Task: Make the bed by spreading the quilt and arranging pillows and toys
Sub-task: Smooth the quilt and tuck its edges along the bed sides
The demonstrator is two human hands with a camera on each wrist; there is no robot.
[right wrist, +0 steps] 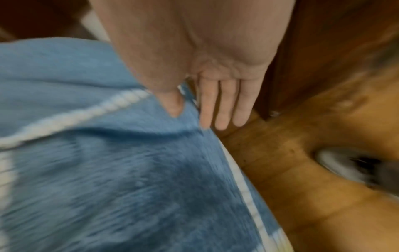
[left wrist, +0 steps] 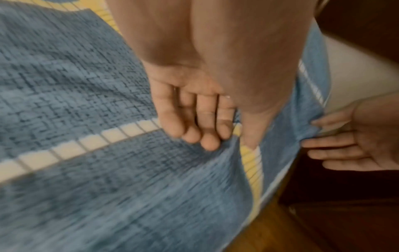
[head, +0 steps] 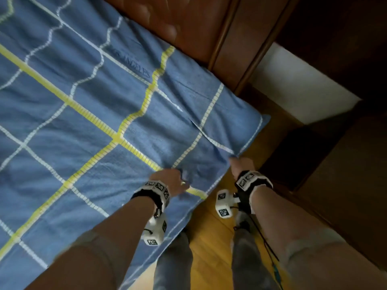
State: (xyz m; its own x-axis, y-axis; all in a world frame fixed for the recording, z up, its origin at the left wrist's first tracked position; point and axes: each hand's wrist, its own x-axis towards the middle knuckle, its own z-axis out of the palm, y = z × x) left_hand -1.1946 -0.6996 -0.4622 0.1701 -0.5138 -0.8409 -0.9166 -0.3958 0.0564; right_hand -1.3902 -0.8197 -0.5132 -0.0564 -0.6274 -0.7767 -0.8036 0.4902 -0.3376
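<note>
Your left hand (head: 167, 181) sits on the quilt (head: 83, 114), close to the bed's near edge and just in from the corner. The left wrist view shows its fingers (left wrist: 207, 136) bent a little, with their tips pushing into the cloth and a small fold bunched up in front of the thumb. I think you keep it there to press the quilt down and nudge it flat. I cannot tell for sure if it only presses or also pinches that fold.

Your right hand (head: 240, 166) is at the very edge of the quilt, near the bed corner by the brown wooden headboard (head: 188, 24). Its fingers (right wrist: 222, 105) are straight and lie along the side of the hanging edge, and the thumb rests on top of the cloth. It may be nipping the edge between thumb and first finger, but the picture is too blurry to say. I think it is there to tug or guide the corner so the edge hangs straight.

The quilt is blue, with white and yellow lines that cross to make big squares. It looks soft and a bit fuzzy, like a towel. It covers all of the bed you can see and reaches the headboard. Some wavy wrinkles run across it, mostly toward the corner. Its near edge hangs down over the wooden floor (head: 211, 237), where your 2 legs stand. No pillows or toys can be seen in these views.
</note>
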